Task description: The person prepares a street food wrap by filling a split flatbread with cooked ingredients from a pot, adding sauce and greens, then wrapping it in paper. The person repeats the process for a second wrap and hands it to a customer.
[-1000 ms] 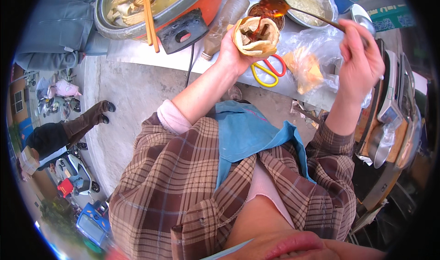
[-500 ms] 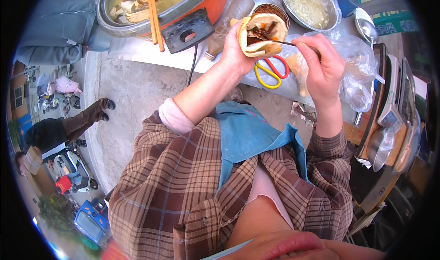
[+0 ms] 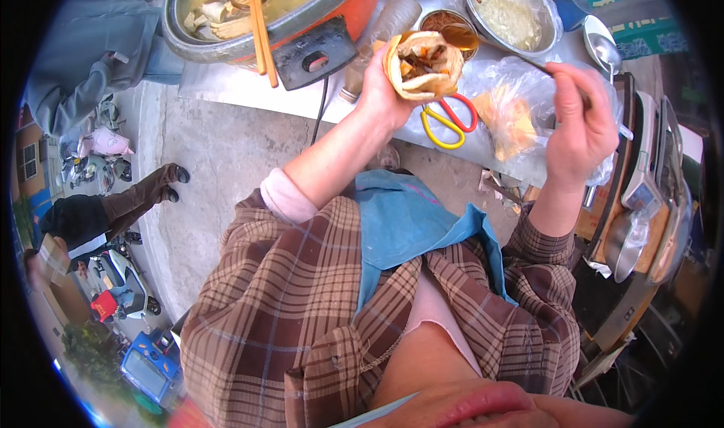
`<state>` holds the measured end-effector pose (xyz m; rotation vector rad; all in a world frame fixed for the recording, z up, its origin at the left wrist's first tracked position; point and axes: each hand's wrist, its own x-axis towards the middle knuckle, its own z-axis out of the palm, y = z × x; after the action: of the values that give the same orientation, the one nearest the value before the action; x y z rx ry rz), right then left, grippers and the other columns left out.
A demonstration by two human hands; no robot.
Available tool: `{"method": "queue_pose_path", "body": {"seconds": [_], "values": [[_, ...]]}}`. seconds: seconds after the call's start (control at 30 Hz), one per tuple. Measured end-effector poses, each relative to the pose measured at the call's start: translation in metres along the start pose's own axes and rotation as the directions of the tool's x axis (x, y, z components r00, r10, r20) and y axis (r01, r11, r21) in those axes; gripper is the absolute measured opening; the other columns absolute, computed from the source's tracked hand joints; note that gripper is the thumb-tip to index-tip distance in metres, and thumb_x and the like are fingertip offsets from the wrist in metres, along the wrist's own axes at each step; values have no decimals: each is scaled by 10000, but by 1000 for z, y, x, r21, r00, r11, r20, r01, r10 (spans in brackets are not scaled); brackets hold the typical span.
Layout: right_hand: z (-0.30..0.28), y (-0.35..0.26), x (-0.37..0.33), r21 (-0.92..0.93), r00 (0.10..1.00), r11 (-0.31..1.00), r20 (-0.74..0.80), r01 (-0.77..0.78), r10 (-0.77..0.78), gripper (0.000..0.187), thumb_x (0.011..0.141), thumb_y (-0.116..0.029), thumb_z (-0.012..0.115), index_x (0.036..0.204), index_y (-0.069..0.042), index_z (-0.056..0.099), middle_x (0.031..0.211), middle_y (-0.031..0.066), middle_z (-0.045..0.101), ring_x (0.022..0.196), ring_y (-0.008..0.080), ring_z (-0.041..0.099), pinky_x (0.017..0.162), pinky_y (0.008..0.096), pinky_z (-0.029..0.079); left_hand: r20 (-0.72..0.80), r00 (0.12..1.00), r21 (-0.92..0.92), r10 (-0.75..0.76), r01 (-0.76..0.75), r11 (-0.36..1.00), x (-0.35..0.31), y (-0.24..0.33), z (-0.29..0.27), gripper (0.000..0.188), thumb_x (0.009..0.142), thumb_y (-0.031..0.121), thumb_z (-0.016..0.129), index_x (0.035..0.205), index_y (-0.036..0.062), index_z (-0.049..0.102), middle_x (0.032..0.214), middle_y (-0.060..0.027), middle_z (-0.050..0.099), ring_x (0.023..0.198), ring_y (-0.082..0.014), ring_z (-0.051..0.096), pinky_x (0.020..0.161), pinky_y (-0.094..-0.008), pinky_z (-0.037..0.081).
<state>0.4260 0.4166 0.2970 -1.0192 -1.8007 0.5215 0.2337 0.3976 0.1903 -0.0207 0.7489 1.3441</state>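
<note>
My left hand (image 3: 382, 96) holds a filled flatbread (image 3: 423, 66) upright, its fingers wrapped round the side. Dark strips and orange bits of filling show in its open top. In my right hand (image 3: 579, 122) is the thin dark handle of a spoon (image 3: 537, 65), gripped near its end. The spoon's bowl reaches back to a small metal bowl of reddish-brown sauce (image 3: 439, 22), just behind the flatbread. Whether it touches the sauce I cannot tell. Under the flatbread's right side lie scissors (image 3: 445, 131) with red and yellow handles.
Far left stands a big orange pot (image 3: 362, 9) of food in broth, chopsticks (image 3: 262, 32) across its rim. A plastic bottle (image 3: 396, 17), a bowl of pale shreds (image 3: 513, 19), a ladle (image 3: 605, 49) and bagged flatbreads (image 3: 509, 119) share the table. A person in grey (image 3: 94, 36) stands at left.
My right hand has drawn the spoon out of the flatbread and moved right, with the spoon now at the sauce bowl. The flatbread has shifted slightly left. The person in grey has moved an arm.
</note>
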Motion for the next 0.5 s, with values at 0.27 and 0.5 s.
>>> {"method": "queue_pose_path", "body": {"seconds": [0.27, 0.5], "values": [[79, 9, 7, -214, 932, 941, 194, -262, 304, 199, 773, -72, 654, 966, -33, 624, 928, 95, 619, 851, 203, 569, 751, 297, 445, -113, 981, -87, -161, 151, 985, -96, 54, -63, 497, 927, 445, 291, 1156, 72, 526, 1127, -129, 582, 1032, -288, 571, 877, -481, 468], [195, -133, 39, -107, 787, 856, 463, 506, -407, 720, 547, -191, 803, 1204, -88, 528, 1247, 146, 482, 1175, 333, 425, 989, 430, 341, -291, 953, -165, -87, 40, 985, -188, 136, -126, 507, 924, 417, 226, 1199, 82, 489, 1169, -137, 555, 1042, -332, 555, 834, -516, 474]]}}
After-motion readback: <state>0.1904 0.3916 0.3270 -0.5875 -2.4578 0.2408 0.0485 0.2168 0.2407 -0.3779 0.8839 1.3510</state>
